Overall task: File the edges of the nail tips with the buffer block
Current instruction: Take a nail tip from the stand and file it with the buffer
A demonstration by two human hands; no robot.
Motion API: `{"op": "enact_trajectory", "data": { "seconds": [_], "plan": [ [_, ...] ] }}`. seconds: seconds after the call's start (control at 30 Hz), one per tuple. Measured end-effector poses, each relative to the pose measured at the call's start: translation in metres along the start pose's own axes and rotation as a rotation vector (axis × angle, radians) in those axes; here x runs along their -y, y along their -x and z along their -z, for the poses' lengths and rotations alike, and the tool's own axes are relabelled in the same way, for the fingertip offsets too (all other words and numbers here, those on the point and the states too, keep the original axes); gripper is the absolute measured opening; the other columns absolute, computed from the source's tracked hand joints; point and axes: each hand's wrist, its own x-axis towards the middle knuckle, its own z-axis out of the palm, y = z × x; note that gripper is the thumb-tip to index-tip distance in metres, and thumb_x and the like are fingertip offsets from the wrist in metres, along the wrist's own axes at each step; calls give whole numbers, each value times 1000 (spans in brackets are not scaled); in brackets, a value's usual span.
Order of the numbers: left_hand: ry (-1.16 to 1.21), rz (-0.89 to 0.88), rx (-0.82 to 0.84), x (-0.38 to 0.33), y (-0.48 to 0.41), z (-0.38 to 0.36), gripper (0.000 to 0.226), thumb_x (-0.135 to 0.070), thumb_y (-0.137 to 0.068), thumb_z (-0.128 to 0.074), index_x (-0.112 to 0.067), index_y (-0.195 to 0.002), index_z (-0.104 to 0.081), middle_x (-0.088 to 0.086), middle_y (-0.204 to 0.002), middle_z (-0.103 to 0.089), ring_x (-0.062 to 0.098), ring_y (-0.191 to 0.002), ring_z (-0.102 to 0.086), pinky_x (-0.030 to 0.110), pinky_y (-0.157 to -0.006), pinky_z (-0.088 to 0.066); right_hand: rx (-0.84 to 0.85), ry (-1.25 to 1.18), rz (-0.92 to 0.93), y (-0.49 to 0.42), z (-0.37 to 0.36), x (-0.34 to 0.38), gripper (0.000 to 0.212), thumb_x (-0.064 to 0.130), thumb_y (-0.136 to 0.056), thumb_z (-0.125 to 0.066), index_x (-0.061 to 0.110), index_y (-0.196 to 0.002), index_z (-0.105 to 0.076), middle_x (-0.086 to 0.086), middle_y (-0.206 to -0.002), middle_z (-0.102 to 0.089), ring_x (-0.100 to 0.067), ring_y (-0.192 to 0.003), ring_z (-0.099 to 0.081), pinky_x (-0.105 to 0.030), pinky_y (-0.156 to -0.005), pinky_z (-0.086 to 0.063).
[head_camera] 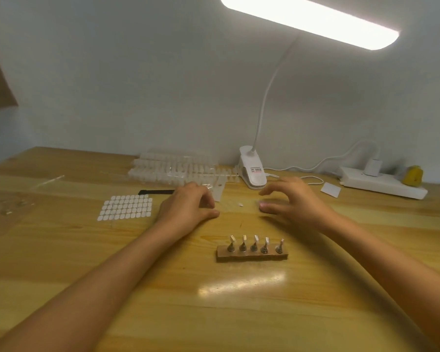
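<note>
I see a wooden table (239,313) with a smooth, glossy varnish that mirrors the lamp glare. The small brown holder block (252,255) looks matt and rough-edged, and its five pegs (254,246) look like dull metal. The nail tip strips (173,168) are translucent plastic. The lamp clamp (253,171) and power strip (384,187) are smooth white plastic.

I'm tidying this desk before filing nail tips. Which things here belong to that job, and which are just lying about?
For the job: nail tips on the wooden stand; trays of clear nail tips; black strip, perhaps a file. No buffer block plainly shows.
Lying about: sheet of white tabs; clip lamp; power strip; white card.
</note>
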Motion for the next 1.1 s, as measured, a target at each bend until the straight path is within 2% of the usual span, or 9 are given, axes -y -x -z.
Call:
{"op": "enact_trajectory", "data": {
  "seconds": [0.13, 0.3, 0.4, 0.5, 0.57, 0.67, 0.83, 0.97, 1.1],
  "plan": [
    [125, -31, 79, 1, -1, 3, 17, -31, -80, -77, -35, -74, -61, -14, -98, -62, 8, -95, -57, 34, -82, -50, 26, -146, 104, -11, -9, 22, 30, 32, -89, -70, 32, -118, -66, 16, -118, -61, -2, -111, -47, -26, -97, -42],
    [251, -96, 148, 6, 0, 5, 14, -20, -81, -76, -30, -85, -66, -14, -91, -67, 2, -85, -60, 41, -85, -55, 171, -35, 162, -29, -21, 39, 36, 35, -91, -67, 33, -127, -63, 8, -119, -63, -14, -114, -49, -37, -98, -42],
    [199, -81, 81, 8, 0, 3, 19, -31, -79, -77, -35, -91, -64, -19, -98, -62, 0, -88, -56, 42, -93, -49, 190, -66, 187, -36, -22, 42, 22, 28, -90, -71, 26, -112, -69, 6, -106, -61, -13, -101, -53, -34, -89, -48],
    [32, -11, -16, 9, 1, 2, 26, -49, -75, -75, -39, -96, -62, -19, -108, -54, 3, -100, -50, 37, -94, -34, 194, -146, 178, -37, -23, 38, 17, 25, -87, -75, 21, -103, -70, 3, -105, -60, -11, -97, -54, -18, -79, -46],
    [47, 3, -24, 9, 1, 1, 20, -50, -77, -73, -37, -89, -64, -19, -104, -58, 4, -102, -51, 38, -92, -31, 177, -185, 168, -32, -24, 34, 17, 28, -85, -76, 21, -100, -70, 6, -108, -60, -7, -100, -51, -12, -79, -41],
    [90, 0, -52, 7, 2, -1, 16, -46, -79, -73, -37, -89, -64, -19, -95, -61, 5, -100, -54, 35, -90, -29, 98, -230, 196, -21, -27, 32, 19, 29, -81, -80, 26, -95, -67, 15, -100, -64, 1, -95, -55, -14, -80, -46],
    [141, 34, -80, 3, 3, -3, 18, -42, -76, -77, -34, -86, -64, -17, -87, -64, 5, -92, -58, 42, -96, -43, -22, -184, 244, -9, -30, 32, 20, 31, -81, -79, 29, -94, -64, 21, -94, -62, 1, -91, -59, -10, -67, -47],
    [287, 51, -58, 3, 4, -3, 18, -28, -71, -83, -29, -78, -67, -13, -81, -66, 5, -77, -58, 42, -85, -53, -46, -67, 335, -5, -29, 33, 25, 43, -82, -69, 25, -100, -70, 13, -96, -67, 0, -84, -61, -8, -66, -47],
    [234, -39, -167, 5, 7, -8, 18, -27, -72, -83, -30, -71, -65, -17, -80, -64, 0, -72, -54, 30, -70, -48, -63, -57, 359, -5, -29, 32, 25, 40, -83, -72, 22, -100, -72, 10, -96, -69, 0, -82, -59, -11, -68, -50]
  ]
}}
